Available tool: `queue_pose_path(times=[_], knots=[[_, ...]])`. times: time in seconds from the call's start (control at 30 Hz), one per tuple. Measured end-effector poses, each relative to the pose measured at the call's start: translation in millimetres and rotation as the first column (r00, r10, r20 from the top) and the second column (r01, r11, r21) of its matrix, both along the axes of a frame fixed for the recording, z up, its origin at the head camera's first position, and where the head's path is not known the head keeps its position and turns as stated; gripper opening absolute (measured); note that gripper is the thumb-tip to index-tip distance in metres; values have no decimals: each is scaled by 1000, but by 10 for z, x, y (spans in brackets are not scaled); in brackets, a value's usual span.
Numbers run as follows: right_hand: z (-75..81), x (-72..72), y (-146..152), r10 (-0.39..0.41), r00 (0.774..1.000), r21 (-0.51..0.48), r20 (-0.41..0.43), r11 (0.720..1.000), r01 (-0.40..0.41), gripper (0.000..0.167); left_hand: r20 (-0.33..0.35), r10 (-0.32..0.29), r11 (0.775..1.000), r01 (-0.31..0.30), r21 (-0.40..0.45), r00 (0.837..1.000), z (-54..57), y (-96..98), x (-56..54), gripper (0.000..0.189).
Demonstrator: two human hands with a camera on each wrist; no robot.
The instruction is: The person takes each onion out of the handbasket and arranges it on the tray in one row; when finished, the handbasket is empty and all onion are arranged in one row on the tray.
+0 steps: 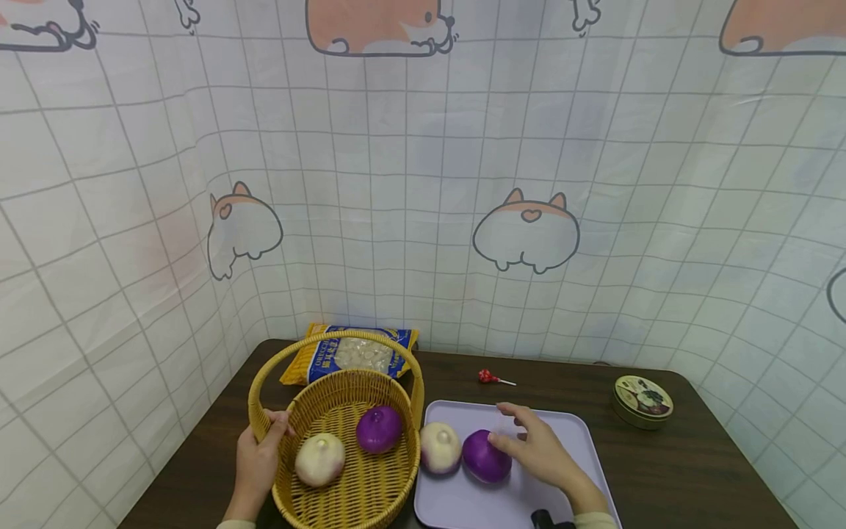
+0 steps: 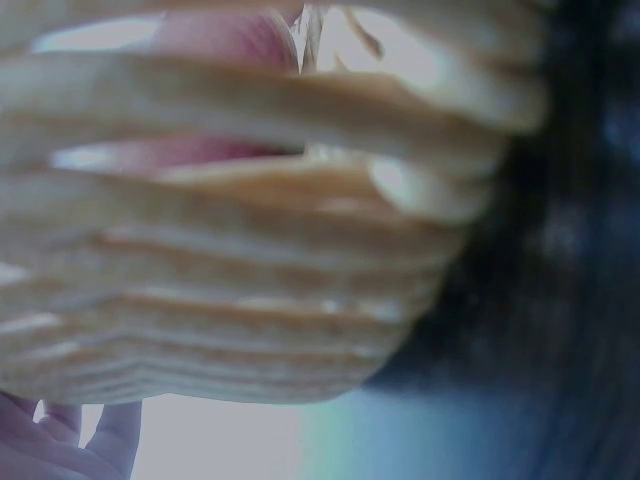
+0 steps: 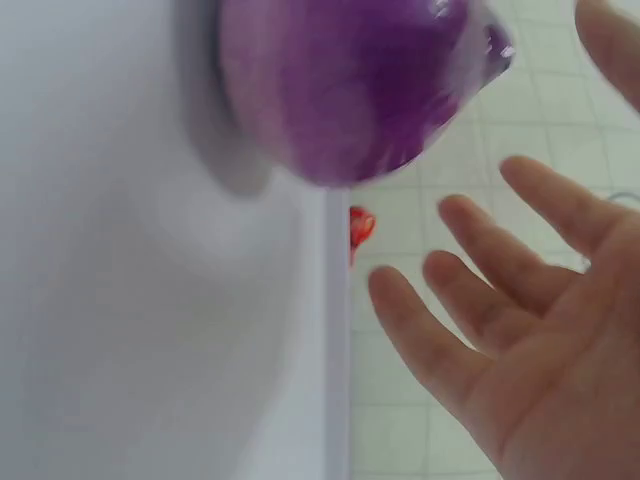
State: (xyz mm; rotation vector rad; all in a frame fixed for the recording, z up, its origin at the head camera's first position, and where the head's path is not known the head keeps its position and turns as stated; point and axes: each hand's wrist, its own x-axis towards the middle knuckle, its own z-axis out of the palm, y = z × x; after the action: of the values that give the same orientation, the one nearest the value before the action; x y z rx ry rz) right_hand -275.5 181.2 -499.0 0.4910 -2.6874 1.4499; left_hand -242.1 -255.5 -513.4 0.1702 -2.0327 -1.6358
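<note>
A: Head view first. What has the left hand got?

B: Its grip is wrapped round the left end of the basket handle. The woven basket stands just beside the left edge of the lilac tray.

A: And the right hand?

B: Grip spread, its thumb over the purple onion, which lies on the tray, left of the middle (whether the thumb touches it, I can't tell from up here). Just beside that, at the tray's left edge, is a whitish onion.

A: Inside the basket?

B: A smaller purple onion toward the right wall, and a paler onion toward the left wall.

A: Elsewhere on the table?

B: A blue-and-yellow bag near the back left corner, a red lollipop by the back edge, a round tin toward the back right corner.

A: Left wrist view?

B: Mostly blurred basket wall, something reddish-purple behind its gaps. Fingers show at lower left; I can't read the grip there.

A: Right wrist?

B: Fingers spread apart, palm showing, the purple onion close by on the tray; the lollipop's red head peeks past the tray's edge.
</note>
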Motion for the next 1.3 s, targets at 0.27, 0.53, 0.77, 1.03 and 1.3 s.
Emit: queue_pose_path(times=[0.27, 0.53, 0.77, 1.03, 1.3], knots=[[175, 65, -102, -34, 994, -32, -104, 999, 31, 46, 3, -2, 1000, 2, 5, 1000, -1, -4, -3, 25], [348, 192, -334, -9, 981, -63, -193, 998, -3, 35, 1, 2, 1000, -2, 3, 1000, -2, -4, -10, 25], [371, 317, -721, 103, 967, -103, -235, 986, -130, 25, 1, 7, 1000, -7, 2, 1000, -5, -4, -6, 27], [309, 448, -1028, 209, 960, -159, -188, 958, -240, 19, -14, -2, 1000, 2, -7, 1000, -1, 11, -7, 29], [232, 528, -1266, 272, 932, -204, -240, 924, -322, 17, -6, -1, 1000, 1, 4, 1000, -9, -10, 7, 29]])
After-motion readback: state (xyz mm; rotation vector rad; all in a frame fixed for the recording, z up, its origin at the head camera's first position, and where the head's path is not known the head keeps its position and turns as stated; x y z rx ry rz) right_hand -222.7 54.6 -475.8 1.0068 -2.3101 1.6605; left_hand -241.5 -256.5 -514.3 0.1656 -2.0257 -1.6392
